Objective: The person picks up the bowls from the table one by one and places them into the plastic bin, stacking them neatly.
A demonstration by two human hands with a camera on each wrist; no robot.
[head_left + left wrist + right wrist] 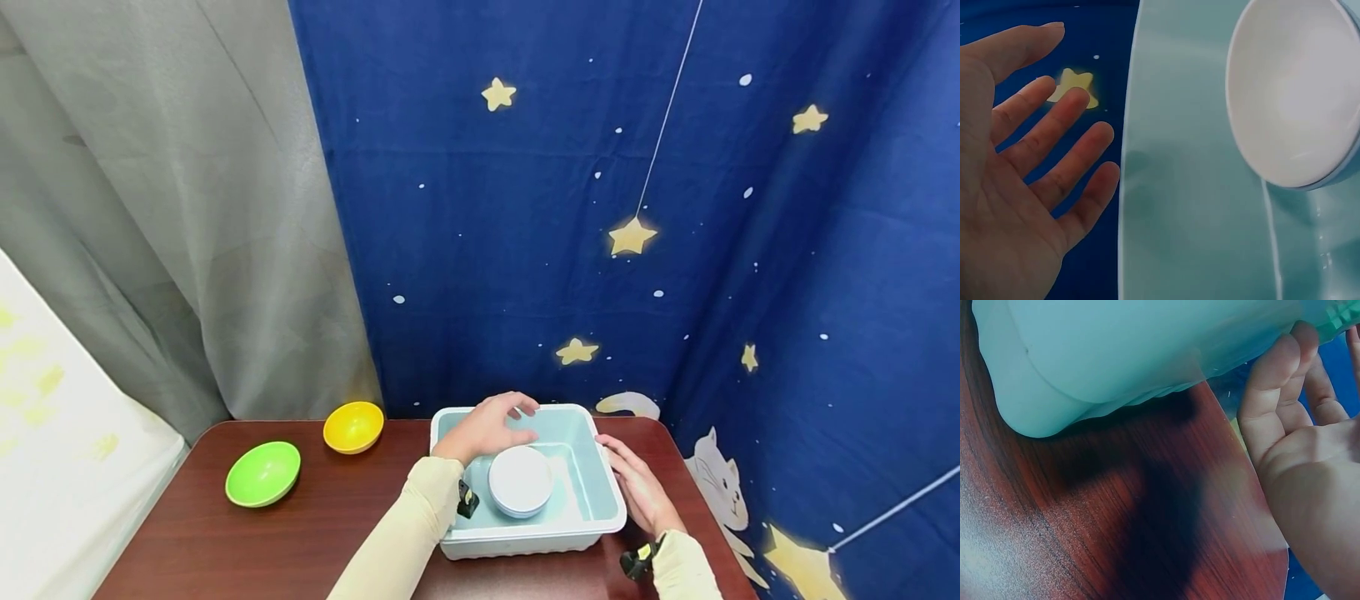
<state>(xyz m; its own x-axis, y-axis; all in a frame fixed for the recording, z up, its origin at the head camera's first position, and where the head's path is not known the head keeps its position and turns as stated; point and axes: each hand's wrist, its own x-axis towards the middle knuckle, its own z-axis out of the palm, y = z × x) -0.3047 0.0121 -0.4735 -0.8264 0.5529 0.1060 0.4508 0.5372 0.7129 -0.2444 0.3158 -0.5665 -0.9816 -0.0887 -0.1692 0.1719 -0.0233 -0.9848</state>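
Observation:
A pale blue basin (592,483) with a white rim stands on the table. Inside it, a white bowl (521,477) sits in a light blue bowl (1335,180), left of the middle. Over the basin's back left part hovers my left hand (491,427), fingers spread and loosely bent, holding nothing; the left wrist view shows its palm (1016,231) apart from the bowls. My right hand (641,487) is at the basin's right side. In the right wrist view, its fingertips (1282,356) touch the outer wall just under the rim, fingers slightly bent.
On the left of the dark red wooden table (322,533) lie a green bowl (262,473) and a yellow bowl (354,427). A blue star-patterned curtain (510,250) and a grey curtain (247,250) hang behind the table's back edge.

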